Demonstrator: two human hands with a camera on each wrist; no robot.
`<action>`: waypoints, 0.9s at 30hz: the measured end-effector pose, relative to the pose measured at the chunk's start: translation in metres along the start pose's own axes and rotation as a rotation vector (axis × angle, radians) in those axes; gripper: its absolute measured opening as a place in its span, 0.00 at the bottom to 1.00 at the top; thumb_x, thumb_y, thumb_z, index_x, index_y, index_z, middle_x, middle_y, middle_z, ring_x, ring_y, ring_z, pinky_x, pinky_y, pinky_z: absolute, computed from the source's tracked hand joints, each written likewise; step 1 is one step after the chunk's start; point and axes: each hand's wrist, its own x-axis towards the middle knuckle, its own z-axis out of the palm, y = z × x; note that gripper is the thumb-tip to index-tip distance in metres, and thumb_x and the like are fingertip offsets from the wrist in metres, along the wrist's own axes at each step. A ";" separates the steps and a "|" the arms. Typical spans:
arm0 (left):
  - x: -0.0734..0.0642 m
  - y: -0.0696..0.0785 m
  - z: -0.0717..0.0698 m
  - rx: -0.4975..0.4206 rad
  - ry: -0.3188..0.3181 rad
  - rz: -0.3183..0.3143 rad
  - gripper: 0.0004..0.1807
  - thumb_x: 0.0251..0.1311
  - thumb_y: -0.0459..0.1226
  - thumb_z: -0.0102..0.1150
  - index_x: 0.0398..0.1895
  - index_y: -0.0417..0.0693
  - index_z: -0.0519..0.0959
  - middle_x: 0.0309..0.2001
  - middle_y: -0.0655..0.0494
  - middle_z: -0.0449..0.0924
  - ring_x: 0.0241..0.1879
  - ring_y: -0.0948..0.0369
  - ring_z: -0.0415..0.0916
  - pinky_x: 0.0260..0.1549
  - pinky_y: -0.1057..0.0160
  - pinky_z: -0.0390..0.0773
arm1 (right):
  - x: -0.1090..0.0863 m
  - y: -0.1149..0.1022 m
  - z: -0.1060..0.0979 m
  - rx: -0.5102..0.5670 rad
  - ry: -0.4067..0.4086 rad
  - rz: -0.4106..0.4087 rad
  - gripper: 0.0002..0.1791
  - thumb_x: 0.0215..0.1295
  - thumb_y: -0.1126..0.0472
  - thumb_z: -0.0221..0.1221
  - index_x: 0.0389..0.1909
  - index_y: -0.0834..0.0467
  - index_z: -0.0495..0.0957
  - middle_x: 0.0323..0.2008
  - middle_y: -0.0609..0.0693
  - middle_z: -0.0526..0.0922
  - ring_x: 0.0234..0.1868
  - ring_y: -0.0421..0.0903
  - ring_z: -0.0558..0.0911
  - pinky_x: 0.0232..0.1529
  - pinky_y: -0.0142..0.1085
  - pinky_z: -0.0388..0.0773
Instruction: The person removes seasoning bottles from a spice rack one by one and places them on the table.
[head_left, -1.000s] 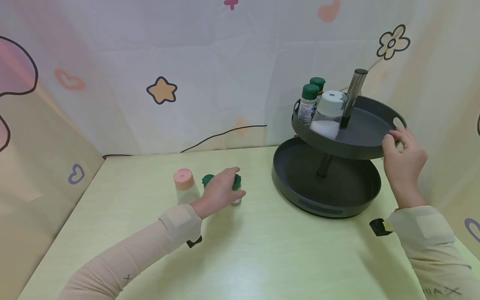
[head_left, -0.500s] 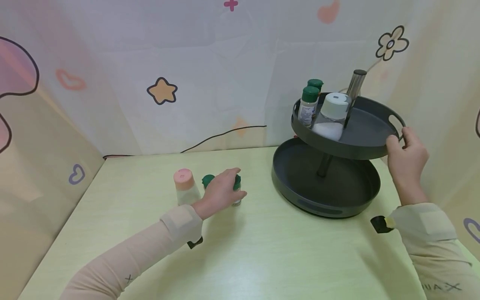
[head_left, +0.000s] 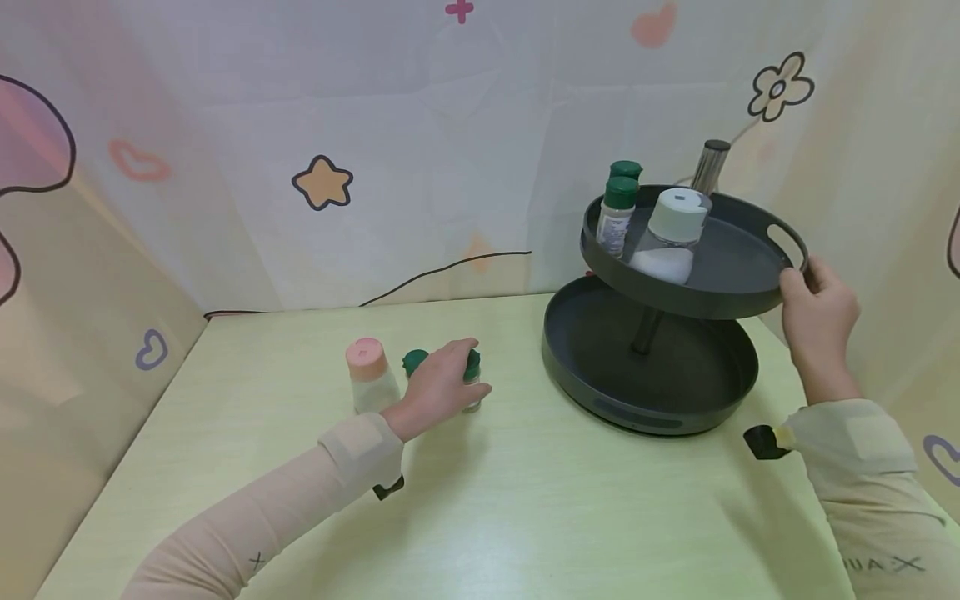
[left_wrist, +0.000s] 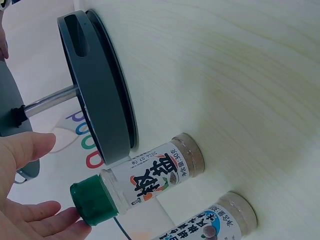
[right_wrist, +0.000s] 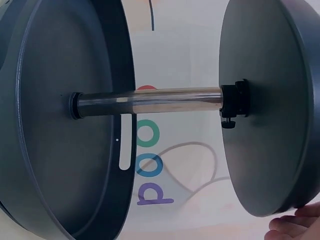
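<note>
My left hand [head_left: 437, 387] reaches over two spice bottles standing on the table. In the left wrist view its fingertips are at the green cap of the nearer spice bottle [left_wrist: 155, 175], while the thumb stands well apart. Part of a second spice bottle [left_wrist: 215, 225] shows beside it. At the right, my right hand [head_left: 821, 321] holds the rim of the upper tray [head_left: 750, 258] of a dark two-tier rack, thumb on the front side. Two green-capped bottles [head_left: 615, 225] and a white-capped jar of white powder [head_left: 667, 242] stand on that tray.
A pink-capped jar [head_left: 369, 371] stands left of my left hand. Below the upper tray, the rack's lower tray [head_left: 622, 367] sits on the table [head_left: 525, 517]. A metal post [right_wrist: 175, 100] joins the tiers. A printed curtain [head_left: 420, 150] hangs behind.
The upper tray has turned: its white-capped jar has moved right and the handle slot shifted back. My right hand moved slightly right along with the rim. The left hand has stayed in place.
</note>
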 end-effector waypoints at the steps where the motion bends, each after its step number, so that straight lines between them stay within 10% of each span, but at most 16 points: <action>1: 0.000 0.000 0.000 0.001 0.002 0.000 0.37 0.49 0.47 0.60 0.61 0.43 0.61 0.60 0.50 0.65 0.55 0.55 0.68 0.53 0.58 0.69 | 0.001 0.000 0.000 0.003 -0.008 0.015 0.10 0.57 0.53 0.44 0.28 0.46 0.74 0.18 0.24 0.69 0.31 0.33 0.65 0.32 0.25 0.56; 13: 0.001 0.002 -0.003 -0.017 0.035 0.037 0.34 0.51 0.45 0.59 0.61 0.43 0.62 0.59 0.50 0.66 0.56 0.56 0.67 0.53 0.58 0.68 | 0.007 0.002 -0.004 0.017 -0.040 0.063 0.11 0.58 0.52 0.44 0.24 0.43 0.75 0.14 0.26 0.65 0.30 0.37 0.61 0.30 0.29 0.53; 27: 0.009 0.042 -0.005 -0.170 0.147 0.252 0.31 0.54 0.45 0.56 0.61 0.45 0.61 0.59 0.52 0.66 0.59 0.58 0.63 0.57 0.59 0.65 | 0.004 0.001 -0.004 0.034 -0.042 0.045 0.19 0.58 0.54 0.44 0.07 0.43 0.66 0.07 0.34 0.55 0.21 0.39 0.56 0.22 0.33 0.47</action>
